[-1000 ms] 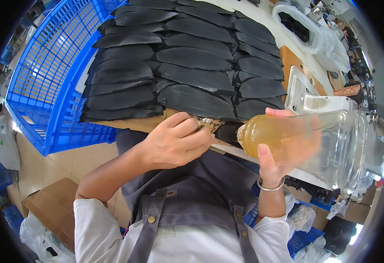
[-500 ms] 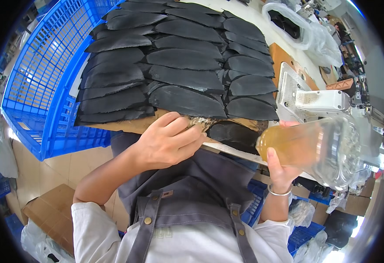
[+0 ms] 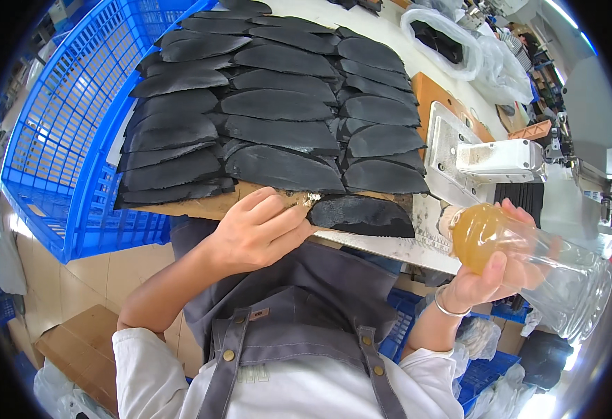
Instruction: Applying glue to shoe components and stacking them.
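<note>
My right hand (image 3: 491,272) is wrapped round a clear plastic bottle (image 3: 564,279). The bottle lies tilted, its pale narrow end toward the left, with amber liquid pooled at that end. Closed in a pinch, my left hand (image 3: 257,230) rests at the near edge of a brown board (image 3: 201,206); whatever it grips is hidden by the fingers. Small whitish bits (image 3: 311,199) show just beyond its fingertips. Right beside them lies a single black leaf-shaped piece (image 3: 362,215). Behind it, overlapping rows of similar black pieces (image 3: 281,164) cover the board.
A blue plastic basket (image 3: 75,133) stands at the left. On the right is a white machine (image 3: 498,159) on the white table (image 3: 382,28). Farther back sits a clear plastic bag (image 3: 491,66). A cardboard box (image 3: 79,349) is on the floor at lower left.
The bottle has moved right, away from the single black piece, which now shows whole. Its liquid has gathered at the narrow end. The whole view has shifted slightly; my left hand stays pinched near the board's edge.
</note>
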Available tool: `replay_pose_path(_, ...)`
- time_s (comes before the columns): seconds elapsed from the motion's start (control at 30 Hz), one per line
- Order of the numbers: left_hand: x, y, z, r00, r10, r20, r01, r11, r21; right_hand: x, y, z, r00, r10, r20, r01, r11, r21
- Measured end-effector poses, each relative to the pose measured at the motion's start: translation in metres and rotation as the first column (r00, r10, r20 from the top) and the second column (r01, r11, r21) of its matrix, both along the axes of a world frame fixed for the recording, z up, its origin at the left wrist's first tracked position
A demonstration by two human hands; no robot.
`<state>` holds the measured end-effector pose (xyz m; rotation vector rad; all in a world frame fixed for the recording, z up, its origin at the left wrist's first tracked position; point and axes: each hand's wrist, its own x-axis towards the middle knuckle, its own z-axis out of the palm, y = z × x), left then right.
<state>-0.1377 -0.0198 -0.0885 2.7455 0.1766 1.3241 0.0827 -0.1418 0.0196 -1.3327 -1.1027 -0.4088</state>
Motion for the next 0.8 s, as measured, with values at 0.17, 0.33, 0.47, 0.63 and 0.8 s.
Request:
replay_pose_path(0.17,-0.002,0.0,0.0,0.999,0.008,0.034,-0.01,0.999,0.034,-0.005,-0.01,-0.011,0.869,0.48,-0.119,-0.483,0.876,0.007)
replay_pose_path(0.33,-0.002,-0.001,0.004,0.999,0.003,0.049,-0.006,0.998,0.07,-0.038,0.015,-0.025,0.695,0.714,-0.09,-0.698,0.638,-0.326)
replay_pose_path(0.47,-0.002,0.0,0.0,1.0,0.003,0.017,-0.004,0.998,0.056,-0.035,0.017,-0.026,0.772,0.624,-0.123,-0.6,0.651,-0.464)
replay_pose_path(0.63,-0.003,-0.001,0.002,0.999,0.029,0.039,-0.032,0.996,0.088,-0.007,-0.007,-0.03,0.821,0.571,-0.029,-0.502,0.695,-0.515)
replay_pose_path(0.8,-0.003,0.001,0.006,0.999,0.031,0.02,-0.032,0.997,0.068,0.029,-0.036,-0.033,0.958,0.28,0.064,-0.183,0.765,-0.618)
